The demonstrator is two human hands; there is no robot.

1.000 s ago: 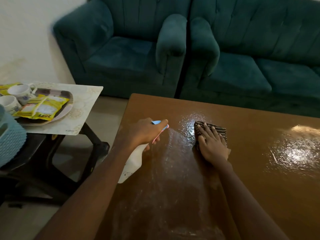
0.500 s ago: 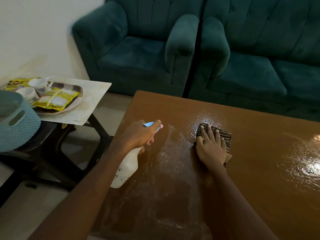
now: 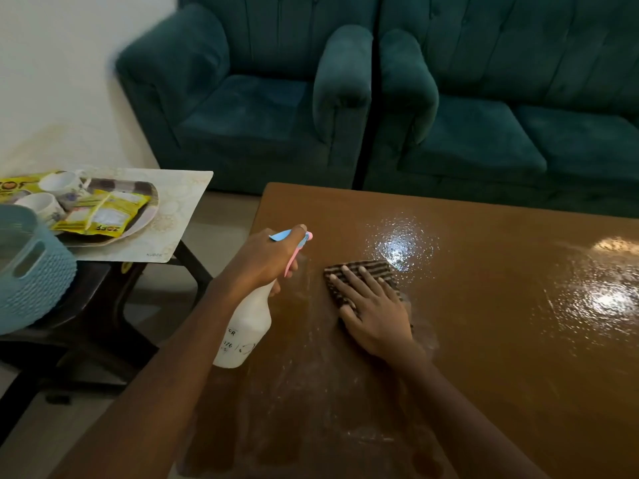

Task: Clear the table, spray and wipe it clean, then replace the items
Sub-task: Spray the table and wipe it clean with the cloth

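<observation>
Head view: we read "ZOFF" on the yellow packets (image 3: 100, 217) lying on a tray (image 3: 147, 191) with two cups (image 3: 57, 181), and "KUBER" on the placemat (image 3: 183, 202) beneath, all on the side stand at left. The print on our spray bottle (image 3: 247, 326) is too broken to read.

Compared with a second ago, the mist from the nozzle has gone. Our right hand (image 3: 373, 314) and the striped cloth (image 3: 363, 271) have swung to point far-left, just near of the glistening wet patch (image 3: 401, 243).

Our left hand (image 3: 264, 259) grips the bottle's neck, forefinger over the blue head, holding it tilted above the brown table (image 3: 501, 357) at its left edge. Our right hand presses flat on the cloth, fingers straight and spread.
</observation>
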